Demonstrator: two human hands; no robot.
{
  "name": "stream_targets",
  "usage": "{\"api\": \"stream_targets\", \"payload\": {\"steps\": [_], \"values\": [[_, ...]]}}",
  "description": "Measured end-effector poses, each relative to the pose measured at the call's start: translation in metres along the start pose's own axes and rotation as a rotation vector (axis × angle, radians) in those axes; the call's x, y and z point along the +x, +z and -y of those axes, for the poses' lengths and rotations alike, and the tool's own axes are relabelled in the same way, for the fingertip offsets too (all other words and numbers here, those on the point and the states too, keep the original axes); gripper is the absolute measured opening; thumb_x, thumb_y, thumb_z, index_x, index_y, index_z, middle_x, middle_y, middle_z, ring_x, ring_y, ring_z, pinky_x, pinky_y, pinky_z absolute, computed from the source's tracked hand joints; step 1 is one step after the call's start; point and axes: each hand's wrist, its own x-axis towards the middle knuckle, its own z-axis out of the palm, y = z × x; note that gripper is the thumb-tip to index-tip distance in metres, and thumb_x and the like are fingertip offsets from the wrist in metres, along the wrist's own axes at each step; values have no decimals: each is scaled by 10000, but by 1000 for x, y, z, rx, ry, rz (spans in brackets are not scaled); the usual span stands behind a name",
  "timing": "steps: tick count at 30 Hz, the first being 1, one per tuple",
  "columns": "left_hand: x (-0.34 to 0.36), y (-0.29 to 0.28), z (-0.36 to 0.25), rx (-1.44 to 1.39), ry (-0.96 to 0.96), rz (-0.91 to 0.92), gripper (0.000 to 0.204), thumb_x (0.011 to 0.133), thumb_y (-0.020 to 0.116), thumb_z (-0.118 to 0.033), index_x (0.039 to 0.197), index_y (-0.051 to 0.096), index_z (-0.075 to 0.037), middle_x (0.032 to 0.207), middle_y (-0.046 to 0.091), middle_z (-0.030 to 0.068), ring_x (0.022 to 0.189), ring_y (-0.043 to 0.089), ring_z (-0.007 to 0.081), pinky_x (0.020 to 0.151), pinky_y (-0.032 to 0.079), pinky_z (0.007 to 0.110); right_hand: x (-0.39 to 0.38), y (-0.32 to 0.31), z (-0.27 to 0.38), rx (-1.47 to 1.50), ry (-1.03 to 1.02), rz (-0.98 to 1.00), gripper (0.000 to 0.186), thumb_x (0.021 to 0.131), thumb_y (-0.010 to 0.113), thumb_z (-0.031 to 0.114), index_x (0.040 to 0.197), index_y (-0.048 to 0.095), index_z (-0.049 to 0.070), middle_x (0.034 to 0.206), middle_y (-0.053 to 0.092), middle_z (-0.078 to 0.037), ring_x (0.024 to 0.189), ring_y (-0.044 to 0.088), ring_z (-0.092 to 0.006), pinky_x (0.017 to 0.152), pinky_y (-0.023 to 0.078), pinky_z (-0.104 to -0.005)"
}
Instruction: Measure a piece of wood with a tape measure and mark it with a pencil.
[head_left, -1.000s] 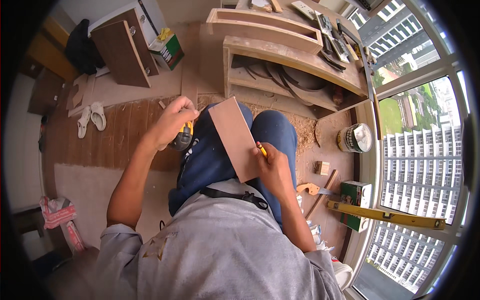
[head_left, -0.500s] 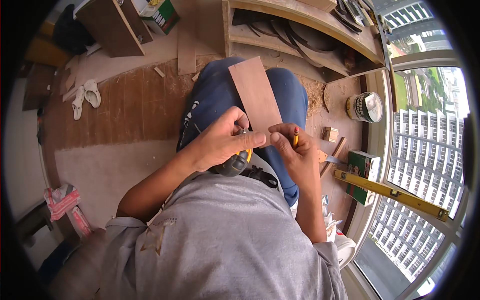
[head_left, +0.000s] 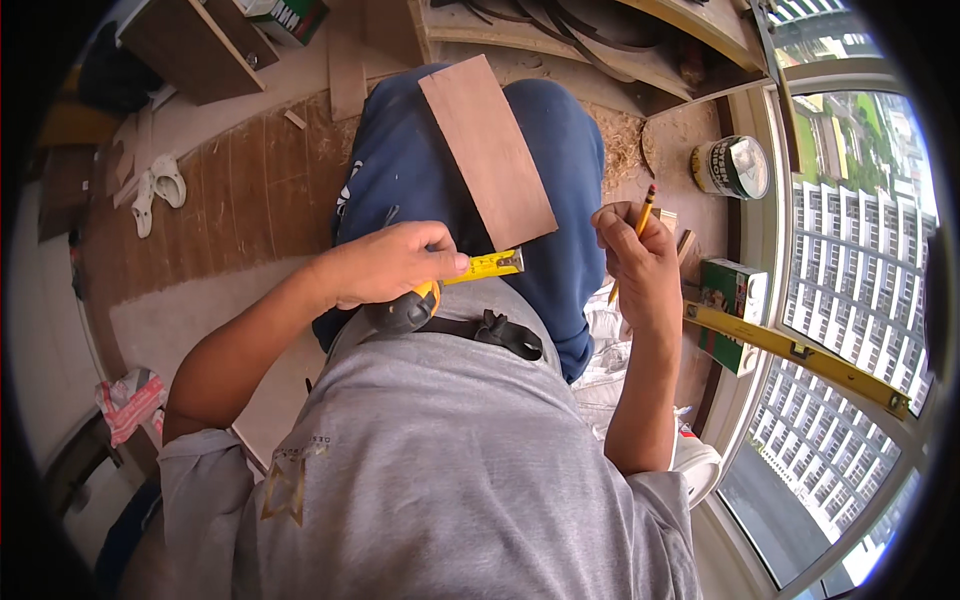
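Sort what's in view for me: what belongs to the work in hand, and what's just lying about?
In hand or in use:
- tape measure, in the left hand
- pencil, in the right hand
- wooden board, on the lap

Apparently just lying about:
- yellow spirit level
- pale clogs
- round can
- green box by the window

The person wears a grey short-sleeved shirt (head_left: 440,450) with a tan emblem (head_left: 296,485), a black belt (head_left: 518,338) and white-marked dark blue trousers (head_left: 400,150).

Yellow tape blade (head_left: 488,266) now farther out
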Motion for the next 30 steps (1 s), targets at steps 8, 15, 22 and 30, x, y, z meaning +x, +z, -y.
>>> {"api": "stream_targets", "payload": {"steps": [8, 15, 22, 30], "values": [[31, 12, -11, -91, -56, -72, 349, 1029, 624, -324, 981, 668, 19, 793, 631, 44, 678, 568, 86, 615, 473, 257, 2, 26, -7, -418, -240, -62, 276, 988, 708, 242, 1045, 696, -28, 840, 661, -102, 736, 573, -158, 679, 466, -317], [44, 22, -15, -106, -52, -127, 371, 1011, 656, -312, 994, 682, 58, 814, 653, 53, 685, 590, 89, 603, 481, 259, 1, 44, -17, -608, -331, -134, 211, 927, 724, 159, 1028, 712, -26, 862, 661, -203, 739, 639, -332, 687, 492, -413], [58, 22, -9, -205, -79, -131, 386, 994, 682, -322, 1032, 685, 61, 839, 659, 45, 681, 587, 82, 604, 481, 250, 5, 48, -21, -715, -396, -254, 165, 927, 692, 125, 960, 709, -36, 819, 647, -208, 725, 631, -375, 675, 489, -442], [44, 9, -6, -143, -109, -48, 403, 1016, 648, -343, 1079, 675, 55, 846, 658, 49, 691, 594, 87, 629, 482, 252, 11, 47, -19, -637, -330, -164, 167, 921, 690, 117, 961, 691, -45, 799, 628, -217, 713, 612, -363, 681, 486, -423]]}}
